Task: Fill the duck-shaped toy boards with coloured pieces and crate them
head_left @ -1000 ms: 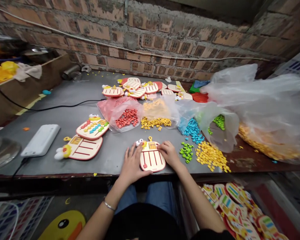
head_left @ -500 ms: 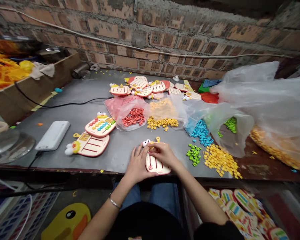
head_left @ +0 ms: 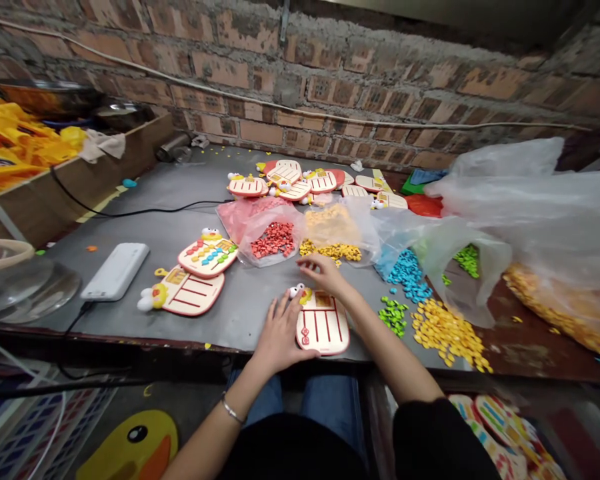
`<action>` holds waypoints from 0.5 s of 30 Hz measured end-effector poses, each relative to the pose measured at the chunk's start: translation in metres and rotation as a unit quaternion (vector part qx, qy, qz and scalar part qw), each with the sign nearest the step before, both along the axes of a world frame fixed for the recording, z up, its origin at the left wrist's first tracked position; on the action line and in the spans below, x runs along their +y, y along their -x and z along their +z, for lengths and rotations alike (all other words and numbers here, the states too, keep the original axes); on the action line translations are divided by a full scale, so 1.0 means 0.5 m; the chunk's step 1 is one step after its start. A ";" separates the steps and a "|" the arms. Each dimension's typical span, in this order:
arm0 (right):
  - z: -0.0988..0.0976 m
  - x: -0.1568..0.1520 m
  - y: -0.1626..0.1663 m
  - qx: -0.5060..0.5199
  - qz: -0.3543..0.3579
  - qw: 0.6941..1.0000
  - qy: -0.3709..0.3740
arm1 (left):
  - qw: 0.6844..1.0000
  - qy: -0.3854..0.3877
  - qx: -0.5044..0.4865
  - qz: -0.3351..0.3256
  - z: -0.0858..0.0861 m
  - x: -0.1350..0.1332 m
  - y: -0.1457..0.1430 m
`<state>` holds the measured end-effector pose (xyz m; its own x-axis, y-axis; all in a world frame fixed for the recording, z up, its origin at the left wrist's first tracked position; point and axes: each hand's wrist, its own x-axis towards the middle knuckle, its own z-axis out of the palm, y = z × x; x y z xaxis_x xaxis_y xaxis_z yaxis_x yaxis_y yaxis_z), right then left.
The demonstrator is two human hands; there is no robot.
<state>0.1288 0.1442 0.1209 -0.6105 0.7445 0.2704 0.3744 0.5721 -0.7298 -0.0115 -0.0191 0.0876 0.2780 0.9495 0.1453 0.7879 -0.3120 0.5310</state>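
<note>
Fingers of my left hand [head_left: 280, 333] lie spread on the toy board [head_left: 324, 328] at the bench's near edge, while my right hand [head_left: 325, 273] has lifted off it, loosely open, toward the yellow beads [head_left: 335, 251].

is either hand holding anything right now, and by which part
The left hand lies flat on the left edge of the abacus board, pinning it to the table. The right hand reaches toward the yellow beads; whether its fingers hold anything cannot be told.

Cream duck-shaped abacus board [head_left: 324, 325] with red rim, red slots, white googly eyes at its top left; lies flat, low centre of frame, at the table's near edge. A few red beads sit in its leftmost slot.
</note>
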 end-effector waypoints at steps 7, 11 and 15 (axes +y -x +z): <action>-0.038 0.119 0.129 -0.210 0.019 0.959 -0.188 | 1.000 -0.008 0.011 0.012 -0.006 -0.001 -0.001; -0.036 0.104 0.093 -0.115 -0.015 0.984 -0.135 | 1.000 -0.012 0.017 0.010 -0.009 0.000 -0.002; -0.020 0.037 -0.002 0.049 -0.075 0.994 -0.059 | 1.000 -0.020 0.016 0.011 -0.012 0.000 -0.001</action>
<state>0.1299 0.1626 0.1110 -0.4607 0.7849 0.4144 0.3930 0.5991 -0.6976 -0.0109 -0.0193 0.0816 0.2619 0.9492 0.1746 0.8110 -0.3145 0.4934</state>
